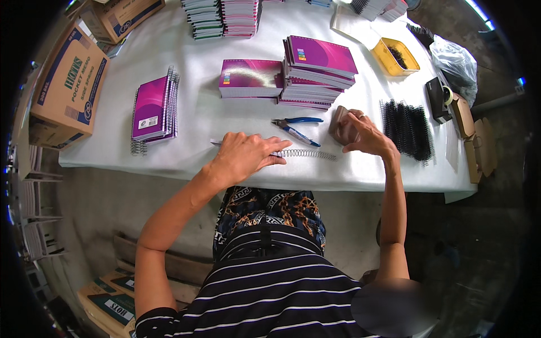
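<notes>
My left hand (243, 155) is closed over a thin memo pad lying near the table's front edge; the hand covers almost all of it, leaving only a pale corner showing. From under its fingertips a metal spiral coil (310, 154) stretches out to the right along the tabletop. My right hand (367, 134) curls its fingers over a brown block-like object (341, 127), whose kind I cannot make out. Between the hands, just beyond the coil, lie blue-handled pliers (298, 130). Behind them stand purple memo pads (315, 70) in stacks.
Bound purple notebooks (152, 107) lie at left, beside cardboard boxes (70, 84). At right are a heap of black coils (408, 132), a yellow tub (396, 56), a tape dispenser (438, 100) and a plastic bag (455, 65). More pad stacks (222, 19) stand at the back.
</notes>
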A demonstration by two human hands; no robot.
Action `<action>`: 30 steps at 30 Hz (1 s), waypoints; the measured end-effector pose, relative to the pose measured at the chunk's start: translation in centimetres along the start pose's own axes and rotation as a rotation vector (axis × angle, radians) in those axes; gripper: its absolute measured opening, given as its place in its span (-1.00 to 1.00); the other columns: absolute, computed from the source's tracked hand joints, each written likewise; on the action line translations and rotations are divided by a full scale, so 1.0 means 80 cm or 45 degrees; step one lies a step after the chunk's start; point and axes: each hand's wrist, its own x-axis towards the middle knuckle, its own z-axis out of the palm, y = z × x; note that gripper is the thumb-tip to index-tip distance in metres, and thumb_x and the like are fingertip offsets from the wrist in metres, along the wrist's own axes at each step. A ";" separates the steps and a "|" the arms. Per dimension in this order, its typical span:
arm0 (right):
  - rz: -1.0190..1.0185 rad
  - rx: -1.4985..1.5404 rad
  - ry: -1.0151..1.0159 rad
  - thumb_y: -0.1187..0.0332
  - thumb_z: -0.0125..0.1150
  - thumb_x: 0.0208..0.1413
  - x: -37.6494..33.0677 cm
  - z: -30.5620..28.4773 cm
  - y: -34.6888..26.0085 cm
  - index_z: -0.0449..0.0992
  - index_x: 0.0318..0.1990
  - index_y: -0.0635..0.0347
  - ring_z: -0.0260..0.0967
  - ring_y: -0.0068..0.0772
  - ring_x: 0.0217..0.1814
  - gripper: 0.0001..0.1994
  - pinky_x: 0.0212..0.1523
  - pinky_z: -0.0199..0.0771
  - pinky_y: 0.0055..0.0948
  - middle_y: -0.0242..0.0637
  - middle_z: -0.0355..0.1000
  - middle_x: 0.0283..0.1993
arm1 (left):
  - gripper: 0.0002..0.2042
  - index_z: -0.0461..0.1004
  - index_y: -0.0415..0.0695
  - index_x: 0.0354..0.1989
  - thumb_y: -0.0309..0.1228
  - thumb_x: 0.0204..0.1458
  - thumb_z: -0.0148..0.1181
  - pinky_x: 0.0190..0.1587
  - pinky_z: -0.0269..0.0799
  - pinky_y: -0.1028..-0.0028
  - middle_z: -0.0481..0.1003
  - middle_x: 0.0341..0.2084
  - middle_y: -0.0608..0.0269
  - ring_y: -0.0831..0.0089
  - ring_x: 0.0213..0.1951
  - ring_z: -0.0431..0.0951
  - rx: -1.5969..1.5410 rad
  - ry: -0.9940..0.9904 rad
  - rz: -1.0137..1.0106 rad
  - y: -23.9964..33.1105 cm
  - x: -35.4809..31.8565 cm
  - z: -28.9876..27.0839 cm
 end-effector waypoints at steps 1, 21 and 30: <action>-0.033 0.155 -0.073 0.27 0.57 -0.29 0.004 -0.001 0.004 0.52 -0.05 0.06 0.17 -0.03 0.38 -0.46 0.36 0.23 -0.09 -0.20 0.16 0.37 | -0.39 0.29 0.35 0.31 0.06 0.01 0.17 -0.26 0.62 0.25 0.59 -0.04 0.48 0.30 -0.17 0.64 0.014 0.135 0.040 -0.004 -0.002 0.008; -0.834 1.267 -0.718 -0.06 0.28 0.03 0.087 -0.003 -0.104 0.51 0.11 0.12 0.43 -0.12 0.17 -0.43 0.20 0.49 -0.04 -0.10 0.47 0.08 | -0.47 0.45 0.09 0.18 -0.05 0.02 0.27 -0.45 0.50 0.25 0.61 -0.46 0.18 0.14 -0.48 0.60 -0.091 -0.037 -0.006 -0.058 -0.029 -0.025; -0.673 0.987 -0.647 -0.17 0.19 0.00 0.098 0.005 -0.120 0.54 0.11 0.22 0.46 -0.11 0.10 -0.32 0.10 0.46 -0.16 -0.06 0.50 0.07 | -0.44 0.46 0.01 0.16 0.02 0.01 0.25 -0.41 0.52 0.25 0.64 -0.35 0.17 0.12 -0.41 0.62 -0.088 0.024 -0.040 -0.064 -0.018 -0.018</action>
